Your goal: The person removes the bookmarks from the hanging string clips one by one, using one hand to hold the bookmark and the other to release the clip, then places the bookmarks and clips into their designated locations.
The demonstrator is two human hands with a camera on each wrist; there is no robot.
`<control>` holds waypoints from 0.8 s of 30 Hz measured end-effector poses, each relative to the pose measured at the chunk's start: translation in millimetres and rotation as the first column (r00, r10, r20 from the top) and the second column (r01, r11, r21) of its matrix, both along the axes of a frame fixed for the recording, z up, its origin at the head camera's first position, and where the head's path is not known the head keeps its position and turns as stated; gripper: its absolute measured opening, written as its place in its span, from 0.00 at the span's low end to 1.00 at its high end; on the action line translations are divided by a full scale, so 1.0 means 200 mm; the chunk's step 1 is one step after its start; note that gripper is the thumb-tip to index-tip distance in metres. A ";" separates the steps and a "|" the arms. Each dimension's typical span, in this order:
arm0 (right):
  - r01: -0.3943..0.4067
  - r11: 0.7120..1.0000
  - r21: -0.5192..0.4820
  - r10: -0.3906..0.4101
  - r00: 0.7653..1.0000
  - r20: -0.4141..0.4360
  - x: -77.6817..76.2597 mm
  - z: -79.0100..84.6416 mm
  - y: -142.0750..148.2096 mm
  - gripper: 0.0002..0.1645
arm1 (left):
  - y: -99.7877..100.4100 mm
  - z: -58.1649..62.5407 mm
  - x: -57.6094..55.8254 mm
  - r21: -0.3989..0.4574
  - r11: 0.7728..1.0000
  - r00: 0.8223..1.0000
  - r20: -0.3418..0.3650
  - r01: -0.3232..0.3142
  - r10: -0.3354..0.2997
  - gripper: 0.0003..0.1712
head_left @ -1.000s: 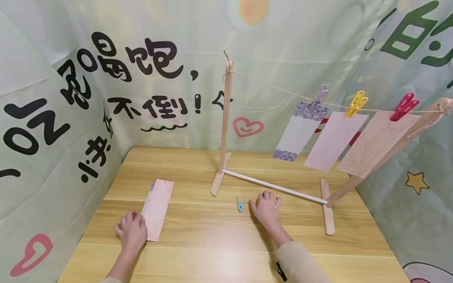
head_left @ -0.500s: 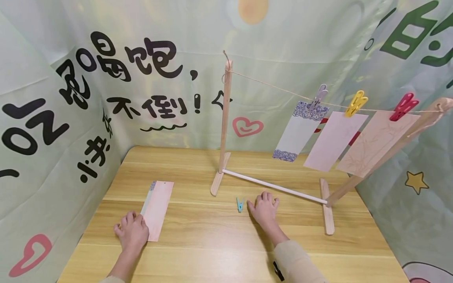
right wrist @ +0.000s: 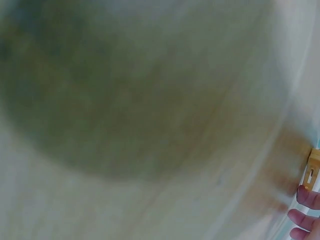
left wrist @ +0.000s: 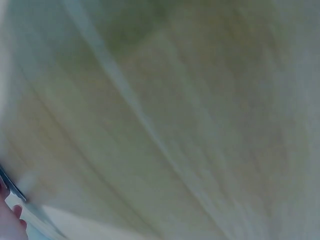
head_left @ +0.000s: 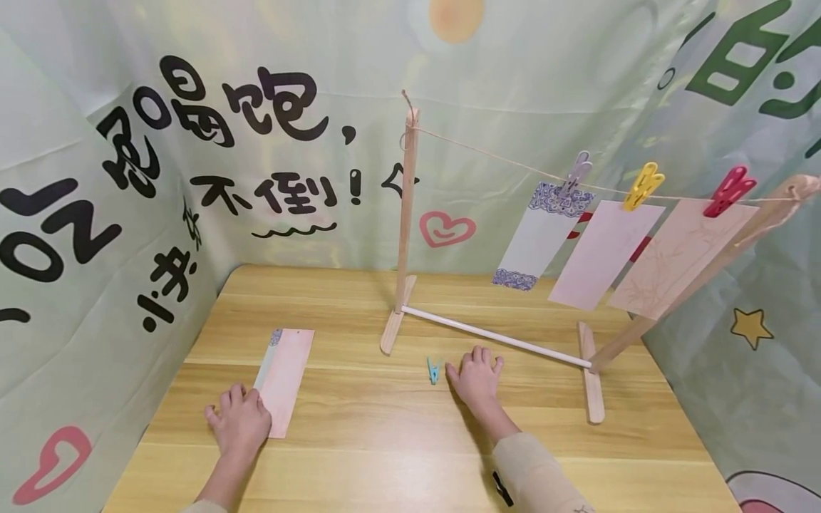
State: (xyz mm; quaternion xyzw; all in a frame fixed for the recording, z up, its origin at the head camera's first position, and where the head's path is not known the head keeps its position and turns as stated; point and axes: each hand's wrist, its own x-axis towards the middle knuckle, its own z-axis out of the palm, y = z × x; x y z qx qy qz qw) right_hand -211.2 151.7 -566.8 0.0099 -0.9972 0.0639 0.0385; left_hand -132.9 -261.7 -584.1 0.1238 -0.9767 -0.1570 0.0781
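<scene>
My left hand (head_left: 240, 417) rests on the table at the left, its fingers loosely bent and overlapping the lower left edge of a pink paper bookmark (head_left: 290, 381). Under that bookmark, a pale one with a blue patterned corner (head_left: 276, 338) peeks out along the left side. My right hand (head_left: 477, 377) lies palm down near the middle, fingers spread and relaxed, holding nothing. Just left of its thumb is a small turquoise clothespin (head_left: 433, 371). Both wrist views are blurred; fingers (left wrist: 15, 220) show at the left wrist view's lower left corner, and fingers (right wrist: 302, 220) at the right wrist view's lower right.
Behind the right hand stands a wooden rack (head_left: 408, 214) with a white crossbar (head_left: 494, 335) and a string. Hanging from it are a blue-patterned bookmark (head_left: 539, 239), a lilac one (head_left: 603, 256) and a peach one (head_left: 683, 260), held by purple, yellow and red clothespins. Printed cloth surrounds the table.
My left hand has shifted slightly right over the bookmark's edge. The right hand stays nearly in place, and the whole head view has drifted a little.
</scene>
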 end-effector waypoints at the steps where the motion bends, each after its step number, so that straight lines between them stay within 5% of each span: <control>1: 0.001 1.000 0.008 -0.001 1.000 0.003 0.00 0.00 0.00 0.34 | 0.00 0.00 0.00 -0.002 1.000 1.000 -0.003 0.003 -0.003 0.15; 11: 0.009 0.999 0.045 -0.010 1.000 0.017 0.00 0.01 -0.01 0.36 | 0.01 0.02 0.00 -0.058 0.997 0.998 0.022 0.055 -0.053 0.14; 18: 0.014 0.999 0.033 -0.015 1.000 0.004 0.00 0.01 -0.01 0.36 | 0.03 0.06 0.00 -0.116 0.988 0.990 0.104 0.104 -0.092 0.06; 24: 0.016 1.000 0.023 -0.016 1.000 0.004 0.01 0.00 -0.01 0.36 | 0.04 0.06 0.01 -0.141 0.983 0.990 0.090 0.118 -0.106 0.04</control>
